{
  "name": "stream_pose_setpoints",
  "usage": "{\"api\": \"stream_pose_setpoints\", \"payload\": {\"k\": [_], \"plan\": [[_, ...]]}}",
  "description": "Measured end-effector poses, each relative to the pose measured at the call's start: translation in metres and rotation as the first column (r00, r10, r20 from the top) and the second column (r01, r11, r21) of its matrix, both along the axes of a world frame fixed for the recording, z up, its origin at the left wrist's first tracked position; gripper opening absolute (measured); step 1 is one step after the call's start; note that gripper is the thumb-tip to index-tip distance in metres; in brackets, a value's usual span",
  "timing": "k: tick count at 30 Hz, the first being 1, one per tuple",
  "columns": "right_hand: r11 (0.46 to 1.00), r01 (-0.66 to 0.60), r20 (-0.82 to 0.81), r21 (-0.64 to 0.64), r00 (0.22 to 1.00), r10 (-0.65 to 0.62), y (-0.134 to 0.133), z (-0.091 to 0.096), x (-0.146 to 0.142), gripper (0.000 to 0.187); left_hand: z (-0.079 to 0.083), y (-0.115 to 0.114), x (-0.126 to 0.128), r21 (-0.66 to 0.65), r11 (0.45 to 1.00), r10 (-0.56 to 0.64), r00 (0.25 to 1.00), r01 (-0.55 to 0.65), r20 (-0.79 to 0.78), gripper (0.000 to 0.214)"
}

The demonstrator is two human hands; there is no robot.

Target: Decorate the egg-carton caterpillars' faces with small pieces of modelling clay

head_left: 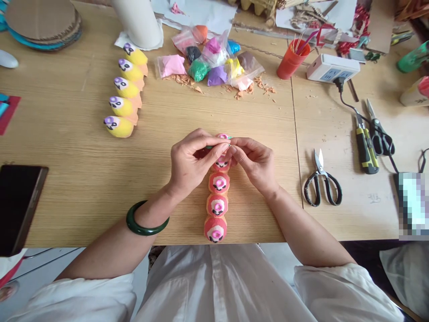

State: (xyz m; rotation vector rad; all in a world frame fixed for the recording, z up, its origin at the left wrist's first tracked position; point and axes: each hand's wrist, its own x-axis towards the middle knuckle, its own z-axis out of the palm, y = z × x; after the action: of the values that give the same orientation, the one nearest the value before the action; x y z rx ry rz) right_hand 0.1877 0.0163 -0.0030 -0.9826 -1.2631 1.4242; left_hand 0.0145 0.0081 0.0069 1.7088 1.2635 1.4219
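My left hand (192, 158) is closed in a pinch, with bits of green modelling clay (209, 147) showing between its fingers. Fingertip to fingertip with it, my right hand (254, 163) pinches at a tiny speck of the same green clay. Both hands hover over the far end of a row of egg-shaped pink clay figures (218, 204), set in a strip of egg carton. White faces with pink rings and black marks decorate these figures. My fingers partly cover the farthest ones.
Yellow clay figures (120, 127) stand in another row at the left. Behind lie bags of coloured clay (199, 69) and a red cup (293, 60) of sticks. Black-handled scissors (321, 179), a yellow-black cutter (366, 150) and a power strip (333, 69) are at right; a phone (20, 205) is left.
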Motion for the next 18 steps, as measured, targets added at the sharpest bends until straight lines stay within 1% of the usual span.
{"api": "stream_pose_setpoints", "payload": {"k": [3,5,9,11,14,18], "plan": [[0.999,0.033,0.003,0.043,0.999,-0.033,0.0007,-0.001,0.0006,0.042,-0.0014,-0.0006,0.0003,0.022,1.0,-0.021,1.0,0.021,0.011,0.01],[0.997,0.038,0.006,0.062,0.999,-0.039,0.0004,-0.0006,0.0008,0.041,-0.0015,-0.0014,0.0,0.006,0.999,-0.053,0.998,0.053,0.045,0.011],[0.996,0.078,0.013,0.044,0.997,-0.079,-0.0009,0.0016,-0.0001,0.041,-0.0012,-0.0026,-0.0006,-0.144,0.986,-0.061,0.986,0.083,0.156,0.018],[0.994,0.102,-0.011,0.037,0.995,-0.102,-0.0009,0.0029,-0.0008,0.039,-0.0011,-0.0025,-0.0004,-0.183,0.978,-0.065,0.981,0.1,0.185,0.019],[0.994,0.102,-0.042,0.028,0.994,-0.101,-0.0003,0.0037,-0.0014,0.04,-0.0012,-0.0017,0.0008,-0.16,0.981,-0.081,0.982,0.109,0.173,0.015],[0.998,0.064,-0.012,0.026,0.998,-0.064,-0.0005,0.0019,-0.0005,0.041,-0.0013,-0.0011,0.0018,-0.131,0.99,-0.034,0.99,0.052,0.135,0.014]]}}
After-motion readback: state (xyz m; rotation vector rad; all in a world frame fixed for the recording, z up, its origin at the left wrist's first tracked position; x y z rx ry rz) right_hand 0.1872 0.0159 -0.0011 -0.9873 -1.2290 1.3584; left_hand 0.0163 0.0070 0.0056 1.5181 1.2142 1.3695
